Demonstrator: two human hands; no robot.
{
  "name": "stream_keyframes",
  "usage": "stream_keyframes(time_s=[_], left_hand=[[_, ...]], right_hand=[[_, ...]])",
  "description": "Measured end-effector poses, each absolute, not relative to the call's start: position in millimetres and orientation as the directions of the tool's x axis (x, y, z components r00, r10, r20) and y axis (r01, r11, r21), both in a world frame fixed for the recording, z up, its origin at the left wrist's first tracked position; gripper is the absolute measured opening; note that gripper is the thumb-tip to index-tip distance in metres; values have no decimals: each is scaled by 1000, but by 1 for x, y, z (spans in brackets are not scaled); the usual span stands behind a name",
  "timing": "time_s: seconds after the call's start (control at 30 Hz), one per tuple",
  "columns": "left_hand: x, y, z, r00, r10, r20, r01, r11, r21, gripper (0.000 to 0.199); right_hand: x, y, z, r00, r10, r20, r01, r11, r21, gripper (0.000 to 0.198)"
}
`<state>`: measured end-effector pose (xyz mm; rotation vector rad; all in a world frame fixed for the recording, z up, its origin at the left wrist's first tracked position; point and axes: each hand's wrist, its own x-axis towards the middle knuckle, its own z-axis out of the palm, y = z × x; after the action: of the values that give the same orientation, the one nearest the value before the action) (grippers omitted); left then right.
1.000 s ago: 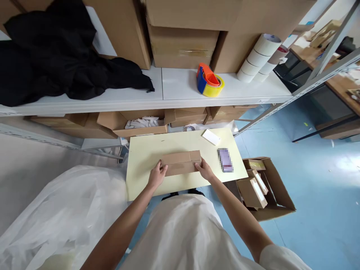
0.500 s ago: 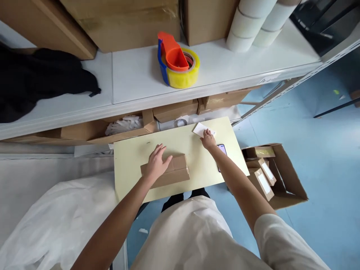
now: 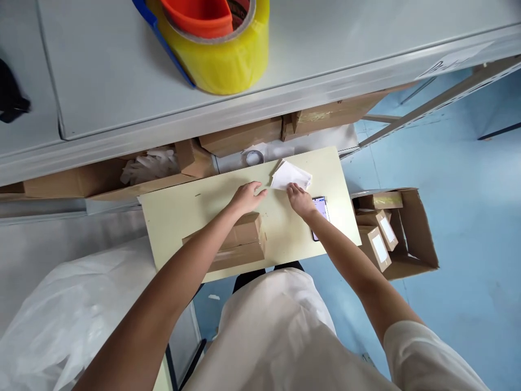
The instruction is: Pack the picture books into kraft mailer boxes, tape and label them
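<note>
Right hand [image 3: 301, 200]: fingers curled at near edge of white slips [image 3: 291, 175], firmness of hold unclear
Left hand [image 3: 246, 197]: empty, loosely open, left of slips
Slips: fanned, toward far edge of counter [image 3: 280, 228]
Handling: should lift by edges, no creasing

In mid-frame, only a narrow gap is left between the left hand [image 3: 246, 197] and the white papers [image 3: 290, 175]. Bare tabletop [image 3: 175, 212] is offered left of centre. The top is barred by the shelf [image 3: 317, 49], the lower centre by the cardboard box [image 3: 243, 240].
</note>
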<state>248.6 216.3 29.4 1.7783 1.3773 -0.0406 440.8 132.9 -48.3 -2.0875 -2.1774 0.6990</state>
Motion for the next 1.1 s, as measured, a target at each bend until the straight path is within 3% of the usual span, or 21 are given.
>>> stream_keyframes(time_s=[0.07, 0.17, 0.23, 0.3, 0.43, 0.57, 0.7, 0.87, 1.1], left_hand=[[259, 221, 20, 338, 747, -572, 774, 125, 621, 45], [277, 226, 13, 299, 679, -670, 644, 375, 667, 47], [285, 230, 15, 284, 704, -651, 571, 422, 704, 43], [286, 235, 22, 270, 804, -529, 602, 288, 745, 37], [264, 248, 52, 385, 870, -308, 740, -91, 667, 27], [239, 255, 83, 399, 891, -216, 794, -218, 567, 29], [246, 247, 98, 493, 870, -30, 777, -424, 464, 44], [278, 238, 88, 787, 609, -102, 580, -673, 459, 21], [287, 248, 79, 816, 550, -179, 563, -682, 467, 14]], right_hand=[[444, 132, -46, -80, 966, -244, 928, -17, -372, 40], [443, 130, -40, -99, 991, -86, 889, 49, -456, 36], [442, 130, -31, -144, 989, 30, 832, 137, -538, 32], [444, 132, -19, -166, 979, 119, 767, 204, -608, 34], [461, 149, 3, -55, 983, 175, 725, 160, -669, 68], [478, 173, 8, -191, 975, 111, 668, 212, -713, 48], [476, 185, 11, -342, 936, 87, 620, 294, -727, 44], [472, 186, 19, -418, 905, 84, 622, 353, -699, 43], [475, 182, 18, -421, 895, 146, 564, 384, -731, 41]])
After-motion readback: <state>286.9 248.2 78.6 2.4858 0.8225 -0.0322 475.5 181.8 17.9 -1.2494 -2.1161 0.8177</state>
